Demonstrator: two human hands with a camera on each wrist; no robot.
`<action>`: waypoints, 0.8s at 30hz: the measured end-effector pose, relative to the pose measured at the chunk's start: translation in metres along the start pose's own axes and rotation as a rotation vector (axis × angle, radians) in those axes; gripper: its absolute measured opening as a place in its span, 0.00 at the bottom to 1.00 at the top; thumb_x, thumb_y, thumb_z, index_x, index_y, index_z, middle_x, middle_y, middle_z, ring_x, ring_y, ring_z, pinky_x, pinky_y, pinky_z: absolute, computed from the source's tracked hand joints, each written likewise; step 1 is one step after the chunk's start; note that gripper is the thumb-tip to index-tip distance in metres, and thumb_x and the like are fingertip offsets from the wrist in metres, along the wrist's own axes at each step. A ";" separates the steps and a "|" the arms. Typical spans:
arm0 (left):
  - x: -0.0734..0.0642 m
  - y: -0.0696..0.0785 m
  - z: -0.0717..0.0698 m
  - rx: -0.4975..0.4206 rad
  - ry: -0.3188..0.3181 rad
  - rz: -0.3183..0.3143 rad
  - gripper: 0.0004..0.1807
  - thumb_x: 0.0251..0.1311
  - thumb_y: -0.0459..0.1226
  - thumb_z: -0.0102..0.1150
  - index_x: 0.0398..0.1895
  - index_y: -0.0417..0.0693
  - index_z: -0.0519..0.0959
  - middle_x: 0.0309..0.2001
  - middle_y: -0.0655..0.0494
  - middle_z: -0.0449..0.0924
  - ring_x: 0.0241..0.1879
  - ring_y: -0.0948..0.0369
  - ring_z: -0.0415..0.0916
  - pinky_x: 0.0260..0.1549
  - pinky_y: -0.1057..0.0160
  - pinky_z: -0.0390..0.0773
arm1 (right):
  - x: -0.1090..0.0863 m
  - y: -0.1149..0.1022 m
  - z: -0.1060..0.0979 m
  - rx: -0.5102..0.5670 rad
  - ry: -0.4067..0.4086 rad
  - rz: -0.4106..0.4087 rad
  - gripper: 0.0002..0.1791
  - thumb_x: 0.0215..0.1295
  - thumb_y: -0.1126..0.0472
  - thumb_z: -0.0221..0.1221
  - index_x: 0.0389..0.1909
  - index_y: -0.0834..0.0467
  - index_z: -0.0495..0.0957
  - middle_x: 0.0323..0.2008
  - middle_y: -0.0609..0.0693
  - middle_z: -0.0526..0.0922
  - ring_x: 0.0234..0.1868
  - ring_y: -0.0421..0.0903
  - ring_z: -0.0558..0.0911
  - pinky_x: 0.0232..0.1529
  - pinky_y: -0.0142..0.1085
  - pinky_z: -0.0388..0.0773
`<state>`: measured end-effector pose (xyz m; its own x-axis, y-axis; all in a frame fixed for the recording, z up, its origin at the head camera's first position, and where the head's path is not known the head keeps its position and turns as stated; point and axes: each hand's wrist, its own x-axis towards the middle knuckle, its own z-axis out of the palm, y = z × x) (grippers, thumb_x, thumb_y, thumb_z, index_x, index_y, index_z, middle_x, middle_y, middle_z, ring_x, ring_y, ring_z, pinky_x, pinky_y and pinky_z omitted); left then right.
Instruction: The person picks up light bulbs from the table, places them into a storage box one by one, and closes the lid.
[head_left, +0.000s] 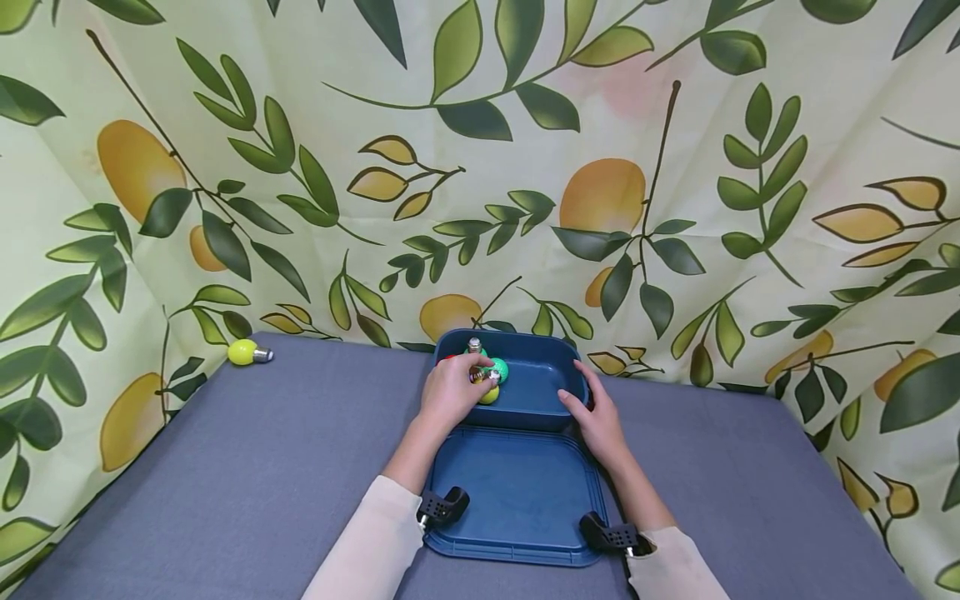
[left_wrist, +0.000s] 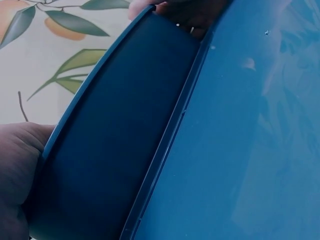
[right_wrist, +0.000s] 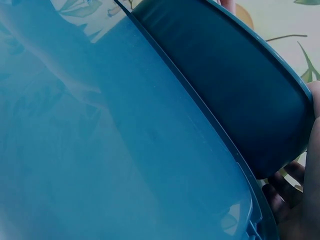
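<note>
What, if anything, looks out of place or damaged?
One yellow bulb lies alone at the table's far left corner, apart from the bulbs grouped in the blue box. No damage is visible.

Glossy, smooth plastic lid (head_left: 517,492), duller plastic box (head_left: 536,390), shiny metal base (head_left: 262,355) on yellow bulb (head_left: 242,352), matt cloth table cover (head_left: 315,433).

Box, lid and bulb on one bench

The grey-blue bench (head_left: 300,442) fills the lower part of the head view. Near its far edge, at the frame's centre, sits an open dark-blue box (head_left: 536,383); just below it lies a flat blue lid (head_left: 517,500). A yellow bulb (head_left: 242,352) lies sideways at left.
</note>
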<state>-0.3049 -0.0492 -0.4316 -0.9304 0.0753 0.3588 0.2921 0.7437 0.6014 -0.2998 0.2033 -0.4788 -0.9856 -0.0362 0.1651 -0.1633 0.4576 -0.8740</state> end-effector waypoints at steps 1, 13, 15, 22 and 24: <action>0.000 0.000 0.000 0.002 0.000 0.000 0.13 0.57 0.42 0.73 0.45 0.55 0.88 0.36 0.56 0.89 0.34 0.60 0.82 0.31 0.61 0.77 | 0.000 0.000 0.000 -0.002 0.000 0.002 0.36 0.75 0.47 0.55 0.79 0.45 0.55 0.79 0.58 0.57 0.74 0.60 0.66 0.71 0.59 0.64; 0.000 0.000 -0.001 -0.035 -0.001 -0.008 0.13 0.57 0.41 0.73 0.47 0.55 0.88 0.42 0.55 0.90 0.41 0.57 0.86 0.37 0.56 0.81 | 0.002 0.000 0.001 0.010 -0.003 0.009 0.36 0.75 0.47 0.55 0.79 0.46 0.55 0.79 0.59 0.57 0.75 0.60 0.65 0.72 0.59 0.64; 0.000 0.000 -0.001 -0.068 0.003 -0.010 0.13 0.58 0.40 0.73 0.47 0.54 0.88 0.42 0.54 0.90 0.41 0.57 0.85 0.37 0.57 0.81 | 0.002 0.000 0.001 0.009 -0.001 0.009 0.36 0.75 0.47 0.56 0.79 0.46 0.55 0.79 0.59 0.57 0.75 0.61 0.65 0.73 0.59 0.64; 0.000 0.000 -0.011 -0.242 0.019 -0.020 0.13 0.59 0.37 0.72 0.47 0.48 0.87 0.46 0.49 0.89 0.45 0.52 0.83 0.44 0.54 0.83 | 0.001 0.001 0.001 0.017 0.005 0.000 0.35 0.75 0.50 0.56 0.79 0.47 0.56 0.78 0.60 0.58 0.74 0.61 0.66 0.72 0.59 0.63; -0.001 0.000 -0.016 -0.256 0.023 -0.025 0.14 0.59 0.36 0.72 0.48 0.47 0.87 0.49 0.48 0.88 0.48 0.50 0.83 0.46 0.53 0.84 | 0.000 0.001 0.001 0.020 0.002 0.001 0.35 0.75 0.49 0.56 0.79 0.47 0.56 0.78 0.60 0.58 0.74 0.61 0.66 0.72 0.59 0.64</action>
<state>-0.3004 -0.0596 -0.4209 -0.9334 0.0417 0.3564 0.3188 0.5524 0.7702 -0.3005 0.2030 -0.4801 -0.9857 -0.0335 0.1651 -0.1629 0.4401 -0.8831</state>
